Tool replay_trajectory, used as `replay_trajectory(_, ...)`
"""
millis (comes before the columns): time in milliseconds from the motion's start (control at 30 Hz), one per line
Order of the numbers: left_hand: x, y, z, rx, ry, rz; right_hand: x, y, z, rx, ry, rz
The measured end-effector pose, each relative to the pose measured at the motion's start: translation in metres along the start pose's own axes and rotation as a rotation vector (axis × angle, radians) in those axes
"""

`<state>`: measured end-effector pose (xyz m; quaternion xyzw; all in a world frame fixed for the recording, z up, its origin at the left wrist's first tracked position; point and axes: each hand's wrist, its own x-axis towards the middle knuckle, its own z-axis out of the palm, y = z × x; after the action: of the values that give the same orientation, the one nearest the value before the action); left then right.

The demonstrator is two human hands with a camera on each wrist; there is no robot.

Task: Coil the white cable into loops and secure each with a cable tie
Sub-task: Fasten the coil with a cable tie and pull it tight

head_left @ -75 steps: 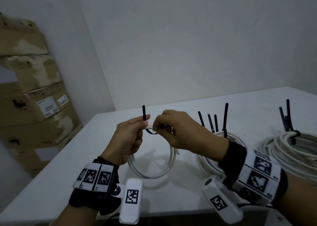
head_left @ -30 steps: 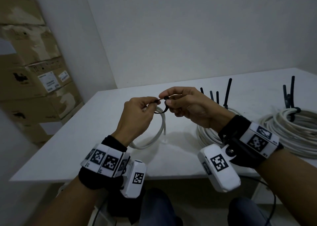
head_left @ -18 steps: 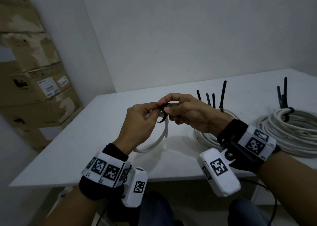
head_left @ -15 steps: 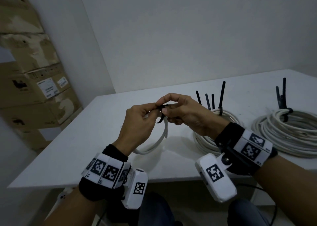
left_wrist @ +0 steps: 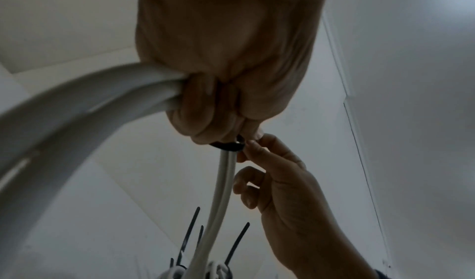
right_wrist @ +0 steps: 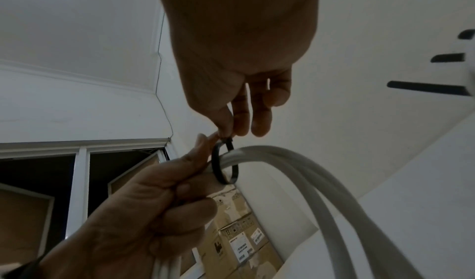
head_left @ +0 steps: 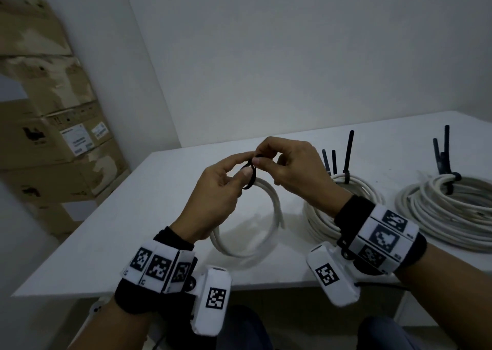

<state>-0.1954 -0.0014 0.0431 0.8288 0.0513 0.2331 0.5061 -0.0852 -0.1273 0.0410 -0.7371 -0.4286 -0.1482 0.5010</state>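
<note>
Both hands' grip (head_left: 254,160) on black cable tie (head_left: 249,176), now a closed loop round white cable (head_left: 274,208)

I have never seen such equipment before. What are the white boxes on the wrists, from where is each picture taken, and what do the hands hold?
No robot here: a person works with bare hands. The white boxes are wrist cameras; a third camera sits on the head. The head view looks down at a white table; each wrist view looks along one hand. The left hand grips a small white cable coil. The right hand pinches a black cable tie looped loosely around it. Two larger tied coils lie on the table. Cardboard boxes stand at the left.
</note>
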Motion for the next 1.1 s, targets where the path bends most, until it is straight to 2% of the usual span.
replay_trajectory(67, 0.001, 0.0, 0.0, -0.115, -0.036, -0.05, 0.003, 0.001, 0.001, -0.063, 0.002, -0.051)
replay_trajectory(167, 0.005, -0.001, 0.0, -0.125, -0.016, -0.088, 0.002, 0.0, 0.005, -0.11, -0.04, -0.079)
replay_trajectory(233, 0.005, -0.003, 0.004, -0.103, -0.012, -0.099, 0.007, -0.002, 0.0, -0.073, 0.004, -0.051)
replay_trajectory(300, 0.003, -0.006, 0.008, -0.116, -0.037, -0.126, 0.024, -0.006, -0.011, 0.028, 0.116, 0.018)
replay_trajectory(367, 0.002, -0.006, 0.008, -0.144, -0.044, -0.169, 0.038, -0.013, -0.019, 0.113, 0.13, 0.074)
replay_trajectory(433, 0.004, -0.005, 0.005, -0.189, -0.038, -0.206, 0.04, -0.018, -0.017, 0.16, 0.079, 0.093)
replay_trajectory(533, 0.006, -0.005, 0.001, -0.243, 0.002, -0.223, 0.03, -0.022, -0.006, 0.293, -0.093, 0.11)
replay_trajectory(600, 0.007, -0.005, 0.001, -0.26, 0.017, -0.23, 0.02, -0.018, 0.004, 0.205, -0.138, 0.044)
replay_trajectory(700, 0.007, -0.005, 0.004, -0.259, 0.012, -0.254, 0.014, -0.013, 0.015, 0.073, -0.071, -0.021)
replay_trajectory(867, 0.012, 0.006, 0.007, -0.21, -0.038, -0.243, 0.033, -0.01, 0.017, -0.026, 0.005, 0.082)
replay_trajectory(1000, 0.014, 0.012, 0.01, -0.194, -0.047, -0.271, 0.043, -0.008, 0.018, -0.067, -0.004, 0.106)
replay_trajectory(1100, 0.014, 0.014, 0.009, -0.264, -0.023, -0.303, 0.044, -0.012, 0.01, -0.087, -0.04, 0.112)
